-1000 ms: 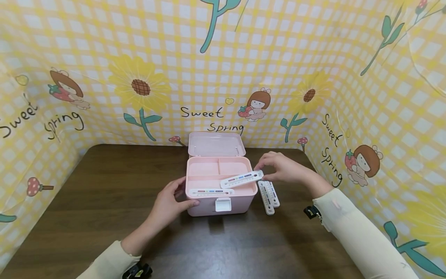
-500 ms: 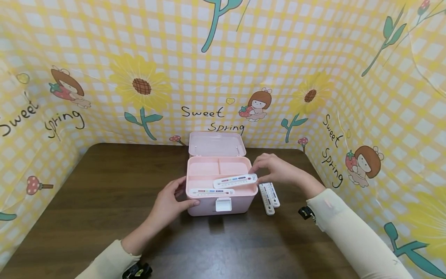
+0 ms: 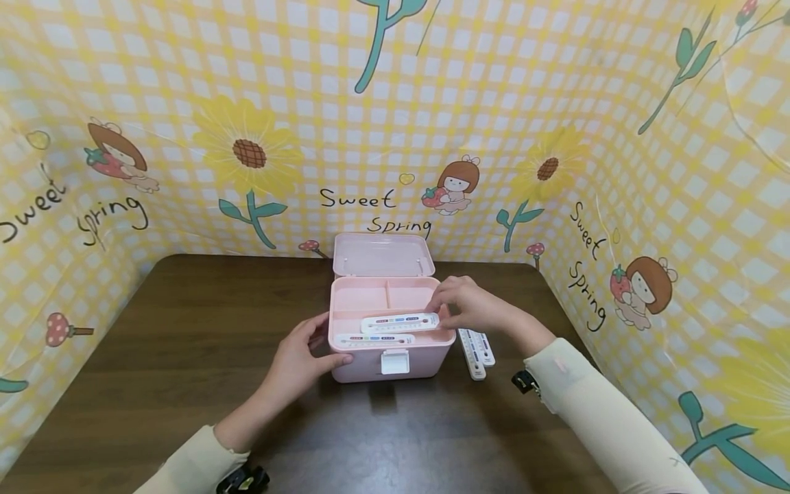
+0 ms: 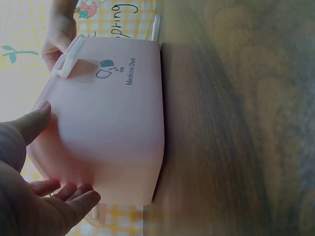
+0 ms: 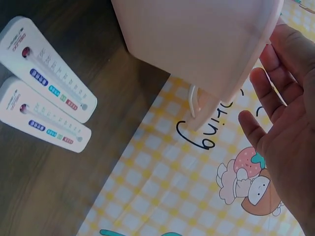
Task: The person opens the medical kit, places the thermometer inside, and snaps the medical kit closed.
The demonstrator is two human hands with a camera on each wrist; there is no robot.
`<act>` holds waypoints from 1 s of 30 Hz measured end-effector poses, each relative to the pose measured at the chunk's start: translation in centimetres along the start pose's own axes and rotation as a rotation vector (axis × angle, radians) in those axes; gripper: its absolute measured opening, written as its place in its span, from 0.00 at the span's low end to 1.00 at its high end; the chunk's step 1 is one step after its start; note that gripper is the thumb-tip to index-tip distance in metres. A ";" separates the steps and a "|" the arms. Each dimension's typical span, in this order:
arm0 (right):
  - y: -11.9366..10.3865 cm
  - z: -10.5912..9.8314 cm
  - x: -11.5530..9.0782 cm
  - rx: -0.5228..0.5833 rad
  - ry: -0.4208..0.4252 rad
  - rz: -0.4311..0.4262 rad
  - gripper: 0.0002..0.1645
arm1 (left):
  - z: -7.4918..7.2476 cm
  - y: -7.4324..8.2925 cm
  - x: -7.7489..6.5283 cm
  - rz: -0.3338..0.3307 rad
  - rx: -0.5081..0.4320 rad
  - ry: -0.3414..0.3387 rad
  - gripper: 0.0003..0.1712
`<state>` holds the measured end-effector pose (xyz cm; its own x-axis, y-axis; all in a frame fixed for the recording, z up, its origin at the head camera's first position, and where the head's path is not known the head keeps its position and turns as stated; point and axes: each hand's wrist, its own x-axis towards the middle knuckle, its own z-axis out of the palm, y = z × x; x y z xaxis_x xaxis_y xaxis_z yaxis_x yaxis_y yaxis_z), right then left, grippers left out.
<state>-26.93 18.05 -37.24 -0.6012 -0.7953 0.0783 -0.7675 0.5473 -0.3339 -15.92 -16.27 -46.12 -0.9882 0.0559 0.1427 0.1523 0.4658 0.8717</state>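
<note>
The right hand (image 3: 474, 305) pinches one end of a white thermometer (image 3: 398, 323) between fingers and thumb, at the medicine chest's (image 3: 361, 368) front compartment (image 3: 345, 324). It looks light, stiff, slick and perhaps breakable; a gentle hold by end or long edges should suit. The left hand's (image 3: 299, 355) fingers clasp the chest's corner.

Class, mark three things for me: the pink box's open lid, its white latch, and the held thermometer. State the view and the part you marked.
Open lid (image 3: 384, 256): head view, middle of its panel.
White latch (image 3: 395, 362): head view, middle of its flap.
Held thermometer (image 3: 399, 323): head view, middle of its printed face.
</note>
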 end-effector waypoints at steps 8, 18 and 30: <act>-0.3 1.2 -0.3 -0.016 0.050 -0.013 0.16 | 0.1 0.1 0.0 -0.019 0.004 -0.007 0.57; -0.8 2.1 0.0 -0.024 0.077 -0.001 0.17 | 0.0 -0.2 0.0 -0.002 0.007 -0.003 0.56; -1.3 2.7 0.5 -0.020 0.102 0.011 0.18 | -0.1 0.0 0.0 -0.008 0.017 -0.007 0.57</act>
<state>-25.60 16.26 -39.29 -0.6285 -0.7590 0.1701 -0.7643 0.5619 -0.3165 -15.93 -16.37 -46.08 -0.9895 0.0587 0.1324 0.1442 0.4815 0.8645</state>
